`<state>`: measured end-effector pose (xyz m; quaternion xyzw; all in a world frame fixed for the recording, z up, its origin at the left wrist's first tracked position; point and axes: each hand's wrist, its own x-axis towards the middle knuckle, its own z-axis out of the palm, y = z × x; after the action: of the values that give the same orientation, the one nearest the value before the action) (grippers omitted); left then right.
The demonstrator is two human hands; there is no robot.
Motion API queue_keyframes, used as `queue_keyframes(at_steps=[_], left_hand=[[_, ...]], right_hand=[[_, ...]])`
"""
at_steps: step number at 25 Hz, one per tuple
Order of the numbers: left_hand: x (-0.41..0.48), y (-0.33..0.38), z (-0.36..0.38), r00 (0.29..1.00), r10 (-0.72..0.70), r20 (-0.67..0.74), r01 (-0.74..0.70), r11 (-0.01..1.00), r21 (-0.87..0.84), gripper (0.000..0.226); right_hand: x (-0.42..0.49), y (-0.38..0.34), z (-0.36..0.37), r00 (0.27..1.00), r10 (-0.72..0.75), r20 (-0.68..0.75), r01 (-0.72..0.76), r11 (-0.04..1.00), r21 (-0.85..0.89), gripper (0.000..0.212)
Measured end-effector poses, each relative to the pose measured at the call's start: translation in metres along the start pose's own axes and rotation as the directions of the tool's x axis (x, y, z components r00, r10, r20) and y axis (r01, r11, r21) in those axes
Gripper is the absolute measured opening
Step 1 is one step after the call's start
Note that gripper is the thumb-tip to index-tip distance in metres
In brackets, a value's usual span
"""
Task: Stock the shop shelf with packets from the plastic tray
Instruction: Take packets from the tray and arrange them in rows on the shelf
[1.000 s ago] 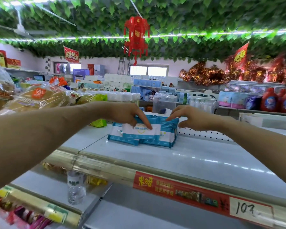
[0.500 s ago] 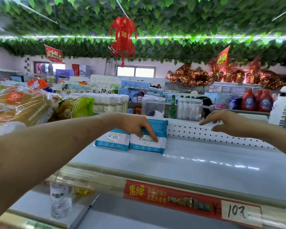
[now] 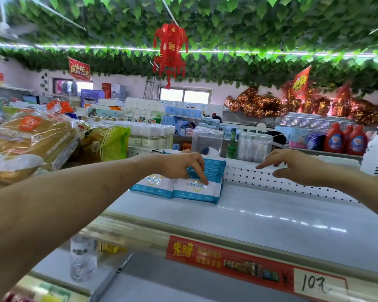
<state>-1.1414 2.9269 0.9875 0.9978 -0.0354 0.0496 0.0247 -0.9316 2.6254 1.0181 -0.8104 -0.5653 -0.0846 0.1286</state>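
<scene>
Two rows of blue-and-white packets [image 3: 195, 189] stand upright at the back left of the white shop shelf [image 3: 260, 216], against its perforated back rail. My left hand [image 3: 181, 165] rests on top of the right row, its fingers curled over the packets and the index fingertip touching the front packet's face. My right hand [image 3: 292, 164] hovers to the right above the back rail with fingers loosely spread, holding nothing. The plastic tray is not in view.
Bagged bread [image 3: 28, 140] and a green packet [image 3: 114, 142] lie on the shelf to the left. A white bottle [image 3: 375, 153] stands at the far right. A water bottle [image 3: 83, 256] sits on the lower shelf. A red price strip [image 3: 249, 264] runs along the front edge.
My right hand has left the packets and drawn off to the right above the back rail. The packets now stand as two tidy rows, with my left hand still on them.
</scene>
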Motion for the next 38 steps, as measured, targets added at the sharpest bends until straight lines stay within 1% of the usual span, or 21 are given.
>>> queue_keyframes(at_steps=[3,6,8,11,13,15,17,19,21,23,27,29,30,31,32,34,36,38], left_hand=[[-0.023,-0.008,-0.012,0.994,-0.059,-0.087,0.052,0.995,-0.09,0.055],[-0.06,-0.019,-0.024,0.974,-0.165,-0.154,0.144,0.98,-0.136,0.046],[-0.094,-0.025,-0.028,0.947,-0.247,-0.205,0.218,0.964,-0.151,0.043],[-0.156,-0.03,-0.034,0.895,-0.388,-0.221,0.361,0.92,-0.153,0.038],[-0.199,-0.027,-0.037,0.859,-0.463,-0.219,0.447,0.886,-0.119,0.038],[-0.248,-0.02,-0.035,0.805,-0.55,-0.223,0.547,0.833,-0.08,0.038],[-0.298,-0.007,-0.03,0.73,-0.651,-0.21,0.651,0.755,-0.08,0.038],[-0.346,0.01,-0.021,0.645,-0.744,-0.175,0.738,0.666,-0.107,0.038],[-0.386,0.027,-0.01,0.563,-0.812,-0.152,0.806,0.581,-0.117,0.041],[-0.429,0.048,0.008,0.448,-0.883,-0.137,0.876,0.464,-0.13,0.044],[-0.504,0.099,0.08,0.239,-0.97,-0.053,0.954,0.244,-0.173,0.044],[-0.525,0.13,0.129,0.141,-0.99,0.023,0.969,0.133,-0.209,0.045],[-0.531,0.145,0.154,0.104,-0.992,0.069,0.971,0.087,-0.222,0.046],[-0.536,0.162,0.182,0.07,-0.99,0.125,0.97,0.038,-0.241,0.047],[-0.539,0.177,0.21,0.047,-0.982,0.184,0.967,-0.002,-0.256,0.045],[-0.541,0.205,0.266,0.037,-0.955,0.294,0.958,-0.05,-0.282,0.044],[-0.535,0.23,0.313,0.069,-0.922,0.381,0.95,-0.055,-0.307,0.041],[-0.526,0.248,0.348,0.128,-0.885,0.447,0.947,-0.026,-0.321,0.036]], right_hand=[[0.015,-0.028,0.002,0.996,-0.082,0.026,0.082,0.997,0.009,0.044],[0.041,-0.065,0.008,0.984,-0.174,0.036,0.175,0.985,-0.014,0.044],[0.06,-0.096,0.015,0.967,-0.254,0.037,0.254,0.967,0.003,0.042],[0.086,-0.152,0.031,0.911,-0.411,0.037,0.409,0.911,0.054,0.039],[0.099,-0.19,0.044,0.862,-0.505,0.037,0.499,0.86,0.105,0.037],[0.111,-0.235,0.063,0.79,-0.612,0.039,0.601,0.785,0.15,0.036],[0.119,-0.284,0.082,0.716,-0.696,0.058,0.676,0.712,0.19,0.037],[0.122,-0.332,0.104,0.632,-0.772,0.069,0.746,0.63,0.215,0.04],[0.12,-0.375,0.126,0.562,-0.822,0.092,0.788,0.566,0.243,0.041],[0.111,-0.418,0.151,0.484,-0.867,0.12,0.822,0.497,0.278,0.041],[0.071,-0.483,0.223,0.319,-0.919,0.233,0.859,0.384,0.338,0.039],[0.042,-0.498,0.27,0.253,-0.914,0.318,0.847,0.368,0.384,0.038],[0.027,-0.501,0.294,0.22,-0.902,0.372,0.84,0.369,0.398,0.038],[0.01,-0.502,0.32,0.169,-0.886,0.432,0.835,0.362,0.414,0.039],[-0.008,-0.5,0.345,0.113,-0.862,0.495,0.824,0.36,0.439,0.038],[-0.043,-0.49,0.394,-0.012,-0.798,0.603,0.786,0.366,0.499,0.034],[-0.074,-0.474,0.433,-0.101,-0.758,0.644,0.754,0.365,0.547,0.029],[-0.099,-0.455,0.462,-0.155,-0.717,0.679,0.727,0.383,0.57,0.028]])
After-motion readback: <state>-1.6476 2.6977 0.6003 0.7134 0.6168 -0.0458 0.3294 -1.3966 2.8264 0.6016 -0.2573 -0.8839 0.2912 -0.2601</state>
